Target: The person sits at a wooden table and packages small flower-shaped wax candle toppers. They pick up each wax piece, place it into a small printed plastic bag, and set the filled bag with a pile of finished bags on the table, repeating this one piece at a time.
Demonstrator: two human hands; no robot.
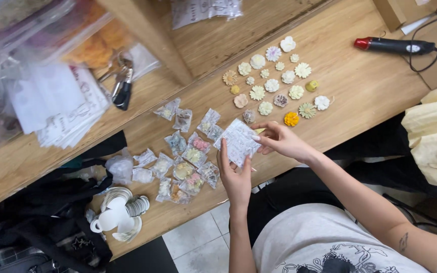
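Both my hands hold a small clear printed plastic bag (pixel 238 141) just above the front edge of the wooden table (pixel 360 86). My left hand (pixel 235 178) grips its lower edge from below. My right hand (pixel 281 141) pinches its right side, where a small pale yellow piece shows between the fingers. Left of the bag lie several small clear packets (pixel 188 156) with flower-shaped pieces inside. Beyond my right hand, several loose flower-shaped pieces (pixel 274 83) in white, cream, yellow and orange are laid out in rows.
A black-and-red hand tool with a cord (pixel 395 46) lies at the far right. Stacks of white discs and a white tape holder (pixel 120 212) sit at the left front edge beside black fabric (pixel 41 212). Papers, keys (pixel 122 83) and bagged goods fill a shelf on the left.
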